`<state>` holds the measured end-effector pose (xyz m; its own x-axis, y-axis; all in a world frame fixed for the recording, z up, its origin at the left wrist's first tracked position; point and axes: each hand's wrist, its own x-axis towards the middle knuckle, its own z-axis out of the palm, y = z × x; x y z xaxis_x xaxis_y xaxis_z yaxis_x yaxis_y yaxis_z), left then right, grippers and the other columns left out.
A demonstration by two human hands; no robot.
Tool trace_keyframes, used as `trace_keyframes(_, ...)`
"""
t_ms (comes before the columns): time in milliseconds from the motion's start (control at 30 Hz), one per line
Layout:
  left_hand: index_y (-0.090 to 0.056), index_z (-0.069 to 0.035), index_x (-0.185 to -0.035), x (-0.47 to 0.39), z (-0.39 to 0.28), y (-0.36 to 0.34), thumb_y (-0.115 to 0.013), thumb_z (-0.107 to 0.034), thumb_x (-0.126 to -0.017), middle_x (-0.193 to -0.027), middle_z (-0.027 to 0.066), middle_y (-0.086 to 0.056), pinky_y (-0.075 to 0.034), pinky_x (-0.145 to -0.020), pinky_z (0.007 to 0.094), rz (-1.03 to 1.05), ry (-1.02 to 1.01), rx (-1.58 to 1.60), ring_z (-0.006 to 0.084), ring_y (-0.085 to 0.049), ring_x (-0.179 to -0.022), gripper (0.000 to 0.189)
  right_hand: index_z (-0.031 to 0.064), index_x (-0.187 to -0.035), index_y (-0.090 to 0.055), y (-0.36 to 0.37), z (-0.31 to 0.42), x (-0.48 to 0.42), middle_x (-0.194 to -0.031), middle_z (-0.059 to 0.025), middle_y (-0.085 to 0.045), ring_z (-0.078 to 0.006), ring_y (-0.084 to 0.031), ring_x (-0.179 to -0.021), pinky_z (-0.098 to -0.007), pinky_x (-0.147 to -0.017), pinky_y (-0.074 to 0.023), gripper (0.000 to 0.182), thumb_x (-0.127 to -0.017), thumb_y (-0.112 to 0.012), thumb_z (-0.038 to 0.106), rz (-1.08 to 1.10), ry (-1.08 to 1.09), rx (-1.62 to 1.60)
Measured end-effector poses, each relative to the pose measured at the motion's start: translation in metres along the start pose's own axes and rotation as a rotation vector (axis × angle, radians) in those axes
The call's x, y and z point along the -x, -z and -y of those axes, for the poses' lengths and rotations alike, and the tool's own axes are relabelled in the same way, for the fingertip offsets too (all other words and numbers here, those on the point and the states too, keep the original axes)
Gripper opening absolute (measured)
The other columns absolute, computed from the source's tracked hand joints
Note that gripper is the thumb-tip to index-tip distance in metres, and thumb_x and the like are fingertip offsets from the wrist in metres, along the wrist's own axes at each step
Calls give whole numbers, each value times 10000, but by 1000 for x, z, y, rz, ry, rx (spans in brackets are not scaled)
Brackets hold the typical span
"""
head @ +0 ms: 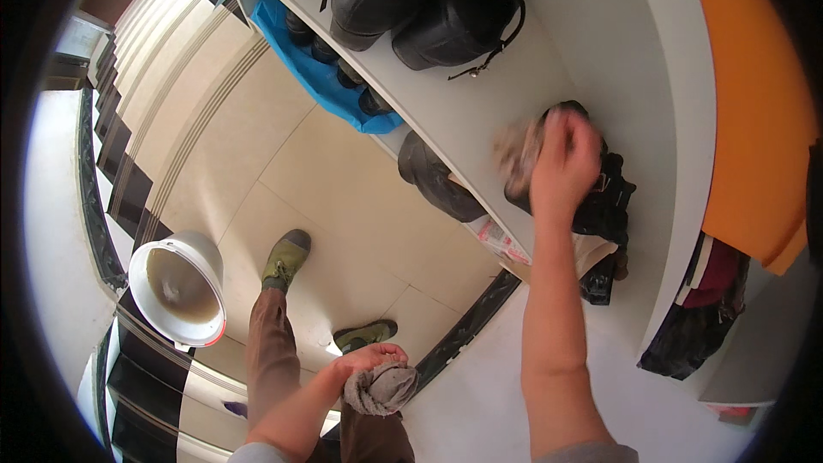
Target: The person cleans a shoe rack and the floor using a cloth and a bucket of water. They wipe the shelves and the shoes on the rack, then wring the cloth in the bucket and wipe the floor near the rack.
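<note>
My left hand (379, 360), low in front of me, is closed on a bunched grey-brown cloth (382, 389). My right hand (569, 154) reaches into a white shelf unit (514, 90) and is blurred. At its fingers is a beige and brown thing (517, 148), too blurred to name. Dark shoes (611, 199) lie around and behind that hand on the shelf, partly hidden by it. Farther along the same shelf stand black leather shoes (450, 19) with thin buckled straps.
A white bucket (215, 257) of murky water stands on the tiled floor beside my feet. Stairs (173, 58) run along the left. Lower in the unit are a blue bag (308, 83) with shoes and a dark shoe (443, 180). An orange thing (752, 109) is at right.
</note>
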<state>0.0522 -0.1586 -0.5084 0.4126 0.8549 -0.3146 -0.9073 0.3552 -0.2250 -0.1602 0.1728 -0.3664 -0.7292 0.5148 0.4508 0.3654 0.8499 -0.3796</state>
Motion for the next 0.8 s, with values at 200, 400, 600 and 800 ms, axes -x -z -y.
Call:
trace_keyframes(200,-569,-48,-881,10,-10,-10,-555,-173,-856,-822,2,-580,-450,-695,218,-28,-1,47,89,-541,-757,128,157,-1243,-399,-70,-29,-98,-1321,-156,-280,-352,-282,-1199,-515,-919,-304,488,-842,-433,433,279,-433,553)
trace_keyframes(400,-566,-52,-873,16,-25,-18,-556,-182,-856,-809,-9,-572,-443,-680,209,10,-21,82,78,-528,-740,132,252,-1371,-114,-117,-71,-99,-1404,-171,-85,-429,-166,-1249,-611,-968,-105,584,-864,-291,479,340,-723,460)
trace_keyframes(600,-566,-49,-884,17,-28,-25,-562,-176,-852,-822,-5,-577,-446,-698,216,4,25,46,84,-535,-764,131,179,-1277,-338,-120,-83,-75,-1308,-163,-312,-376,-322,-1178,-563,-916,-262,484,-821,-429,314,225,-268,323)
trace_keyframes(800,-563,-39,-902,13,-24,-18,-560,-179,-852,-836,3,-576,-443,-727,220,27,36,57,93,-538,-787,149,156,-1149,-494,-84,7,35,-1190,-127,-433,-354,-389,-1113,-515,-789,-395,464,-688,-540,123,242,204,276)
